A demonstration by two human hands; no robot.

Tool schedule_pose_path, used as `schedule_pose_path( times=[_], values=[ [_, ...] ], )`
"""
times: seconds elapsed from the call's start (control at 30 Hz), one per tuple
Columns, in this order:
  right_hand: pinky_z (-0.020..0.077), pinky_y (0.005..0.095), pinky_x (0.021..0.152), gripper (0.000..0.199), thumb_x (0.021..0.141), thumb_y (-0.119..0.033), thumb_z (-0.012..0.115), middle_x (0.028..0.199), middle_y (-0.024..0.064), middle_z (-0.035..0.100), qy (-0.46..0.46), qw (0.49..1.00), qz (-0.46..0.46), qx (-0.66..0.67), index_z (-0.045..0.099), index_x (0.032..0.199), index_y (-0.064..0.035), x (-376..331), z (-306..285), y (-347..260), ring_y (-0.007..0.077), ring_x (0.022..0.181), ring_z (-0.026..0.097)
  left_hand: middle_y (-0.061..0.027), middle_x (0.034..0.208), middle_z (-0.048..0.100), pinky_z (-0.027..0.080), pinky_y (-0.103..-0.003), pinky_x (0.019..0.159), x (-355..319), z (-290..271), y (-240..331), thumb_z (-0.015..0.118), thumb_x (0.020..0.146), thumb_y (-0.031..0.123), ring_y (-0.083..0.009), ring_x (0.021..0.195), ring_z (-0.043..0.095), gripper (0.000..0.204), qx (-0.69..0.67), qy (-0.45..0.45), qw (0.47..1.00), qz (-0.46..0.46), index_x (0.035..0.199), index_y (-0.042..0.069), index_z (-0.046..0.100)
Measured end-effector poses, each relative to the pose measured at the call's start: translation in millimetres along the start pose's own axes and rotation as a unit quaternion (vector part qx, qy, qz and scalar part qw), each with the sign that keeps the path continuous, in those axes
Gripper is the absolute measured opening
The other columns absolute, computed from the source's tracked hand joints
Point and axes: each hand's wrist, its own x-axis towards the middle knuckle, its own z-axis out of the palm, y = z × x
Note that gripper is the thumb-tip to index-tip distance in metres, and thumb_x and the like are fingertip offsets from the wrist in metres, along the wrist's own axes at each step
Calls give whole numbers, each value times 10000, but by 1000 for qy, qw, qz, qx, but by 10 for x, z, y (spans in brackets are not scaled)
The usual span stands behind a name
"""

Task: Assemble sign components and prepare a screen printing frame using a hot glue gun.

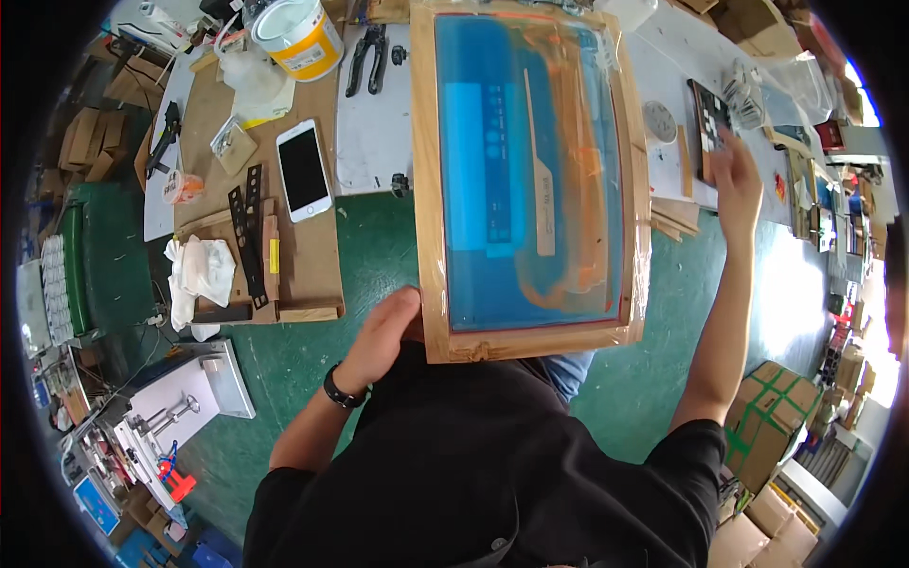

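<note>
A screen-printing frame (431,237) with light wooden sides and blue mesh stands out in front of me. Orange-brown smears and pale printed shapes mark its mesh (473,284), and clear tape wraps its right side. At the lower left corner, my left hand (377,339) grips the wood, with some fingers hidden behind it. My right hand (737,180) is stretched out to the right, beside a dark flat panel (703,109) with small light pieces on it. Its fingers are smeared by motion, so I cannot tell whether they touch the panel or hold anything.
On the left bench lie a white phone (304,170), black slotted strips (248,227), a crumpled white cloth (202,270) and a yellow-white bucket (301,43). Black-handled pliers (367,62) rest farther back. A round container (659,123) stands right of the frame. A green-taped carton (772,421) sits on the floor.
</note>
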Motion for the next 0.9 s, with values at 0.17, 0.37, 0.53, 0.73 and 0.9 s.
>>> schedule_pose_path(
  times=[0.17,0.37,0.53,0.73,0.9],
  values=[
    [443,222,612,179,1003,-89,596,769,12,579,142,964,208,85,690,1146,-37,-1789,96,499,105,665,521,-63,1029,667,510,-256,807,72,-101,203,513,1104,239,-141,859,625,242,101,79,980,151,1119,22,619],
    [493,249,706,151,992,-65,599,919,70,675,209,885,299,289,666,1107,7,-3166,780,-106,121,779,589,-63,1083,708,511,-245,824,468,-220,671,580,1063,189,-146,949,677,196,197,181,928,259,1154,28,644],
    [528,288,735,150,976,-22,601,935,98,700,53,798,428,421,656,1110,18,-3522,1284,-560,170,806,631,-77,1138,715,524,-248,852,981,-362,978,613,1025,97,-150,994,691,210,250,162,892,339,1209,6,655],
    [534,413,903,290,982,-114,656,1214,147,671,-146,954,132,226,638,1259,-31,-3408,1651,-366,261,1044,630,-107,1308,675,513,-303,975,1521,-537,1223,678,943,75,-243,1171,660,384,433,228,767,415,1318,18,620],
    [393,505,1173,510,1074,-297,531,1584,135,440,-309,780,265,475,436,1545,-126,-3211,1944,-307,314,1412,460,-128,1517,526,415,-420,1136,1751,-629,1180,739,874,130,-335,1424,469,649,654,164,521,523,1481,77,517]
  ],
)
